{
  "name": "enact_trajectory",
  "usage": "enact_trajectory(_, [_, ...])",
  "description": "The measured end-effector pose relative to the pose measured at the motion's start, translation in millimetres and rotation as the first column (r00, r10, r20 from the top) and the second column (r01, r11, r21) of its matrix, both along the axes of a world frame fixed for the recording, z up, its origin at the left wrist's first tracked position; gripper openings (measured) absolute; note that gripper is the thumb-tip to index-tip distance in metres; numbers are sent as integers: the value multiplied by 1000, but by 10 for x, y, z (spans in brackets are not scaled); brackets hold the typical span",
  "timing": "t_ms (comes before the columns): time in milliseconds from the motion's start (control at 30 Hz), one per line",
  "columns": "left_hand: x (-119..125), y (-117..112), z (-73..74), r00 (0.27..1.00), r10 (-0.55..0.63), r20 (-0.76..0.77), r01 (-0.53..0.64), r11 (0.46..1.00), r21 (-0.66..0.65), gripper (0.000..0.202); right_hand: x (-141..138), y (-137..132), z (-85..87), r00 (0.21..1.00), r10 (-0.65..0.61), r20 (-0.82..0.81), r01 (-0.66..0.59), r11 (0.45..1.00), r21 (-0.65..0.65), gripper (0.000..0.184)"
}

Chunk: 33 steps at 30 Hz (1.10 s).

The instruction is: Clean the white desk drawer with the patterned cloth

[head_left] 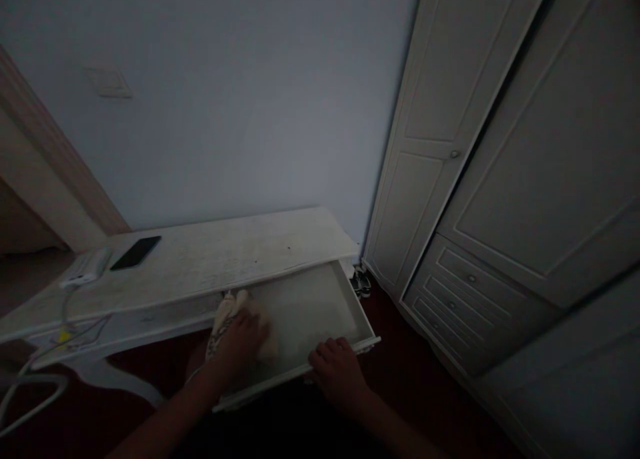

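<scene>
Indoors, two hands [245,334] [337,367], one cloth [225,314], one drawer [315,306]

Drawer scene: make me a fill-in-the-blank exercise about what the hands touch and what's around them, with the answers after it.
1. The right hand is on the front edge of the open ____.
2. The hand on the pale cloth is the ____ one.
3. Shoes are on the ____ near the wardrobe.
4. The table bears a dark ____ toward its left end.

Missing words: drawer; left; floor; phone.
</scene>
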<state>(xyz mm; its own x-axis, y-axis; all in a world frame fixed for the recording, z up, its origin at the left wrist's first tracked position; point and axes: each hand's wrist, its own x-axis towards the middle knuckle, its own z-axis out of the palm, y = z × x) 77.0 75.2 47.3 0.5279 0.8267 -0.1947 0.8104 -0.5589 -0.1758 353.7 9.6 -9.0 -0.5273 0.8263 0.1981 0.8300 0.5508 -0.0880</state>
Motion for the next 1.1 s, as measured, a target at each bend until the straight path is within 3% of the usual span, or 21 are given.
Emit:
enact_trajectory(133, [-68,-112,142,999,-1,-46,-5,993,-115,30,2,-8,27,1000,-3,-10,3,1000,3,29])
enact_trajectory(233, [-88,-108,164,998,-47,-36,42,988,-150,29,1,-5,36,1000,2,-16,-2,1000,2,28])
enact_trajectory(467, [-193,350,200,1000,7,27,-12,986,165,41,11,-13,39,1000,8,-28,-8,1000,13,29])
enact_trajectory(533, [-163,395,185,999,27,26,-31,981,194,40,11,-14,39,1000,8,-25,-8,1000,6,29])
enact_trajectory(633, [-85,288,160,1000,18,15,-20,993,119,36,3,-9,10,1000,0,-24,0,1000,11,30])
enact_trajectory(800, [-43,-68,235,998,-67,0,66,986,-154,22,-13,9,-99,999,-26,-21,27,998,50,33])
enact_trajectory(967, [-91,-214,343,991,8,136,27,967,-255,50,-27,13,-161,999,-35,-21,37,995,95,37])
enact_trajectory(1100, [28,-242,389,964,66,256,30,935,-352,56,2,-6,-114,998,-23,-58,28,995,97,35])
